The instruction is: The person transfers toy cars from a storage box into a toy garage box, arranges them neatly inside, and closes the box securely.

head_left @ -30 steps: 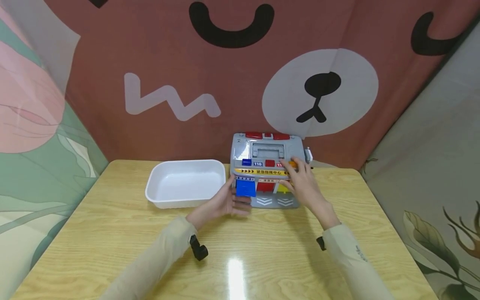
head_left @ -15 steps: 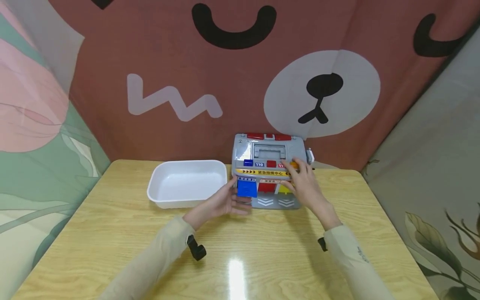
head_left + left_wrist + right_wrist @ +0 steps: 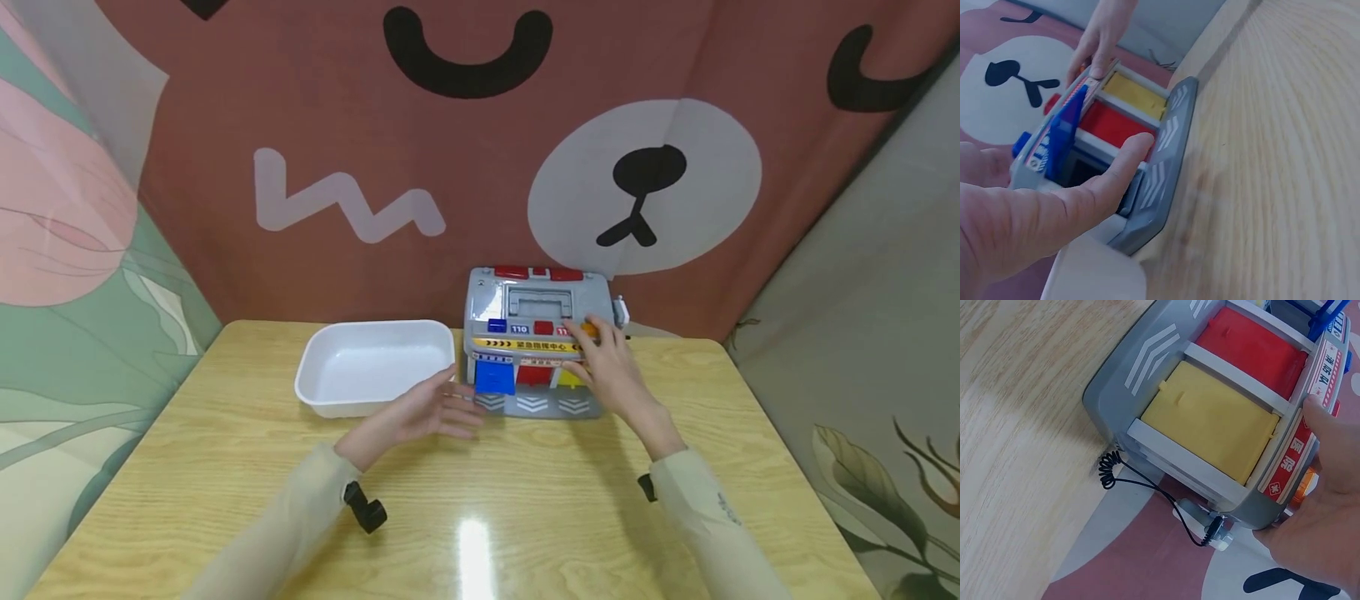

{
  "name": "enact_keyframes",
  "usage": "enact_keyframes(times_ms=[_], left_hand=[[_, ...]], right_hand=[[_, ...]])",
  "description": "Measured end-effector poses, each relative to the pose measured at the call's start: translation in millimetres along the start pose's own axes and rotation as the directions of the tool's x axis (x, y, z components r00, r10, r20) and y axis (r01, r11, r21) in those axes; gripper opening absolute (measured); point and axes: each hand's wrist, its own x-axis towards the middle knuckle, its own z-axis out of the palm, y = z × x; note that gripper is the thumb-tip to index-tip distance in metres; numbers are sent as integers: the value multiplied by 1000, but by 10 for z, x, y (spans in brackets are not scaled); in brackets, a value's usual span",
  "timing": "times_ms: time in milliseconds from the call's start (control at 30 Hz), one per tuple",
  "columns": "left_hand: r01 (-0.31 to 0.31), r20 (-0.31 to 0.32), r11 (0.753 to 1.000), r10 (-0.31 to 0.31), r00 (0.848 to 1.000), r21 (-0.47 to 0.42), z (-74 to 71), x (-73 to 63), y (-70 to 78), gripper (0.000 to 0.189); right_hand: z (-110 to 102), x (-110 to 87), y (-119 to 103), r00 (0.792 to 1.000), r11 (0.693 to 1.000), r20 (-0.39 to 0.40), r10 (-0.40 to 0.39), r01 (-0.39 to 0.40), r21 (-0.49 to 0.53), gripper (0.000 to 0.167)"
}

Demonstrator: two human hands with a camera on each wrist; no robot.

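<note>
A grey toy emergency station garage (image 3: pixel 525 345) stands at the table's back, right of centre. Its blue door (image 3: pixel 1065 134) is swung up, baring a dark bay; the red door (image 3: pixel 1252 353) and yellow door (image 3: pixel 1210 422) lie closed. My right hand (image 3: pixel 615 375) grips the roof's right end, thumb on the front label, fingers over the top by the orange button (image 3: pixel 1305 485). To the left of the blue bay, my left hand (image 3: pixel 420 412) is held apart from the garage with nothing in it, its fingers extended.
A white plastic basin (image 3: pixel 375 375) sits left of the garage, partly behind my left hand. A toy handset (image 3: pixel 1196 520) with a coiled black cord hangs on the garage's right side. A bear-print curtain (image 3: pixel 480 183) rises behind the wooden table (image 3: pixel 540 500).
My left hand has drawn back from the blue door, leftward and toward me, uncovering the chevrons beneath it. The right hand keeps its place, and the blue door is still up.
</note>
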Motion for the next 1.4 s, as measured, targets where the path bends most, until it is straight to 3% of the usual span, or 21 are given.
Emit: enact_keyframes(times_ms=[133, 267, 367, 500, 567, 633, 733, 800, 867, 933, 967, 1067, 1233, 1300, 1400], left_hand=[[-11, -12, 999, 11, 1000, 32, -31, -70, 50, 71], [-46, -116, 993, 58, 992, 108, -10, -110, 81, 60], [-74, -211, 971, 124, 970, 226, 47, -132, 98, 51], [-126, -278, 902, 257, 926, 413, 155, -132, 133, 41], [-150, -298, 836, 348, 889, 528, 203, -120, 150, 36], [-154, -313, 736, 455, 834, 659, 239, -100, 160, 31], [-116, -301, 543, 617, 727, 832, 258, -47, 150, 24], [-83, -261, 414, 705, 660, 906, 259, 3, 133, 27], [-52, -197, 291, 759, 621, 955, 262, 68, 125, 33], [-32, -130, 187, 787, 603, 982, 280, 137, 134, 43], [-22, -96, 137, 790, 606, 990, 293, 171, 143, 49], [13, -1, -10, 762, 647, 1000, 336, 277, 198, 67], [94, 96, -244, 666, 739, 965, 392, 426, 298, 83], [115, 108, -302, 630, 769, 946, 406, 467, 325, 83], [120, 106, -331, 588, 802, 936, 430, 501, 349, 81]], right_hand=[[-12, 4, 12, 1000, 1000, -10, 0, 0, -4, 65], [-19, -6, 13, 1000, 1000, -11, 6, -6, -7, 65], [-12, -19, 16, 1000, 1000, -6, 9, -9, -13, 66], [0, -26, 29, 1000, 1000, -13, 4, -4, -19, 67], [1, -23, 31, 1000, 1000, -17, 1, -1, -25, 67], [-4, -19, 28, 1000, 1000, -18, 0, 0, -24, 67], [-13, -11, 17, 1000, 1000, -6, -3, 3, -23, 66], [-20, -4, 7, 1000, 1000, 5, -3, 3, -15, 66], [-22, 1, 1, 1000, 1000, 17, 0, 0, -12, 66], [-21, 4, -3, 1000, 1000, 23, 7, -6, -11, 67], [-21, 4, -4, 1000, 1000, 25, 9, -9, -11, 66], [-20, 5, -5, 999, 1000, 30, 13, -13, -13, 67], [-26, 16, -16, 999, 1000, 42, 11, -10, -20, 67], [-29, 21, -22, 999, 1000, 48, 11, -10, -23, 67], [-36, 18, -26, 998, 1000, 54, 15, -14, -20, 67]])
